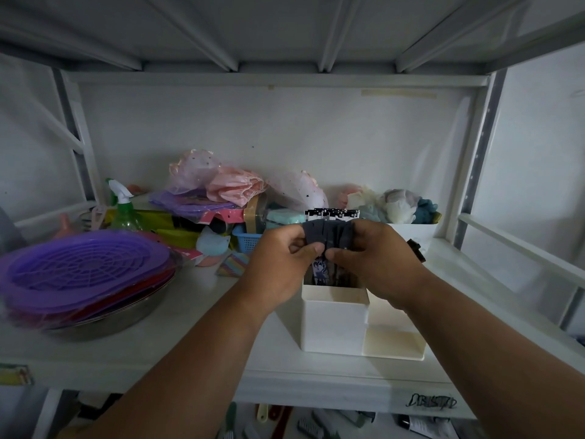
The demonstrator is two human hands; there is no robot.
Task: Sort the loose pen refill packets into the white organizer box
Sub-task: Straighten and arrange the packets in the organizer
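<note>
Both hands hold a fanned bunch of dark packets (329, 231) just above the white box (335, 318) on the shelf (196, 315). The left hand (281, 264) pinches the bunch's left side, thumb in front; the right hand (380, 261) pinches the right side the same way. The packets' lower ends dip into the box's taller back compartment. A purple basket (82, 267) sits well left.

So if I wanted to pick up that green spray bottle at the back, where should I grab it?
Grab the spray bottle round its narrow neck, just under the white trigger head. It stands upright behind the stack of purple baskets, so its body is partly hidden and hemmed in. Coming down from above and a little from the front looks easiest, since the top pokes up free.
</note>
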